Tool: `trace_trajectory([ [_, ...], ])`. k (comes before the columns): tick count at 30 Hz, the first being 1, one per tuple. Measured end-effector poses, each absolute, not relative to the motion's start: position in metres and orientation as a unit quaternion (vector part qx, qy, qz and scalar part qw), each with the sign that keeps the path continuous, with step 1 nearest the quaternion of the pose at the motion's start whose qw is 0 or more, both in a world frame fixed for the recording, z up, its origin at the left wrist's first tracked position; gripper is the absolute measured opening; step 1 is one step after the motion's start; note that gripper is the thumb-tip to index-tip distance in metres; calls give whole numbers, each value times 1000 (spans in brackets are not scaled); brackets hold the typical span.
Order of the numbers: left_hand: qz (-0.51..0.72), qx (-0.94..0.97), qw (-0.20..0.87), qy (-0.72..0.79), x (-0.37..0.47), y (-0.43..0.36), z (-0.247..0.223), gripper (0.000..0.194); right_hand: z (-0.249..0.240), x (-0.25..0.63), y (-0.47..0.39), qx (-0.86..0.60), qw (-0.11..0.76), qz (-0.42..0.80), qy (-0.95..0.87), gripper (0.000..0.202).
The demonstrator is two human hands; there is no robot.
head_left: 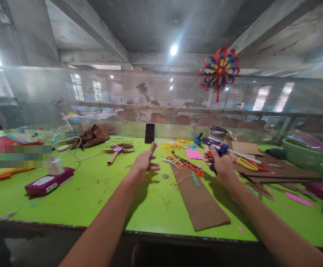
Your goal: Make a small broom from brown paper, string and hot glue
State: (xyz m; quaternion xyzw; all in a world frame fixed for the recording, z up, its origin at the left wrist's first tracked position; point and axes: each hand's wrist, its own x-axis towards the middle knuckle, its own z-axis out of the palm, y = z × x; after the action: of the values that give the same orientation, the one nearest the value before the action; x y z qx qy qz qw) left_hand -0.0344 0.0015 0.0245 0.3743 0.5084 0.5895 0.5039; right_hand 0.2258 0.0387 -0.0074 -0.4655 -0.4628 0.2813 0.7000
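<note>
While your right hand (224, 165) is gripping a glue gun (219, 148) right of the slanting cardboard strip (200, 206), your spread left hand (144, 162) is hovering left.

Glue gun (221, 148), in right hand (222, 164): smooth plastic. Strip (199, 203), left of that hand: matt cardboard. Tabletop (156, 211), beneath: glossy.

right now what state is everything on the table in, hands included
Left hand: open, holding nothing
Right hand: closed around the glue gun
Glue gun: held off the table
Cardboard strip: lying flat
Phone: upright, screen dark
Scissors: lying down, blades open or shut unclear
Power strip: white plug in it, power unclear
Green basket: filled above its rim
</note>
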Motion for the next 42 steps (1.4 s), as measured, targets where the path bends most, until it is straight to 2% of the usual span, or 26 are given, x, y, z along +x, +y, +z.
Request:
trace_trajectory([
  [3, 661, 365, 455, 473, -49, -4, 47, 19, -8, 213, 27, -457, 640, 323, -526, 43],
  [7, 662, 392, 444, 460, -45, -14, 62, 20, -2, 199, 9, -429, 576, 366, -592, 45],
  [10, 624, 406, 496, 446, -36, -16, 54, 19, 6, 194, -1, -400, 548, 384, -626, 47],
  [15, 508, 400, 646, 406, -27, -6, 19, 29, 29, 187, -12, -374, 475, 378, -701, 48],
  [19, 491, 388, 669, 401, -25, -3, -1, 26, 38, 183, -14, -359, 425, 354, -752, 51],
  [25, 468, 396, 694, 377, -24, -8, -9, 22, 18, 186, -12, -385, 416, 332, -754, 55],
  [32, 453, 432, 669, 401, -20, -8, -9, 21, 10, 194, -9, -388, 399, 301, -774, 53],
  [37, 447, 429, 666, 415, -21, -10, -10, 21, 9, 194, -8, -374, 422, 343, -751, 52],
  [42, 437, 447, 665, 409, -18, -11, -13, 20, 4, 191, -4, -427, 490, 288, -703, 39],
])
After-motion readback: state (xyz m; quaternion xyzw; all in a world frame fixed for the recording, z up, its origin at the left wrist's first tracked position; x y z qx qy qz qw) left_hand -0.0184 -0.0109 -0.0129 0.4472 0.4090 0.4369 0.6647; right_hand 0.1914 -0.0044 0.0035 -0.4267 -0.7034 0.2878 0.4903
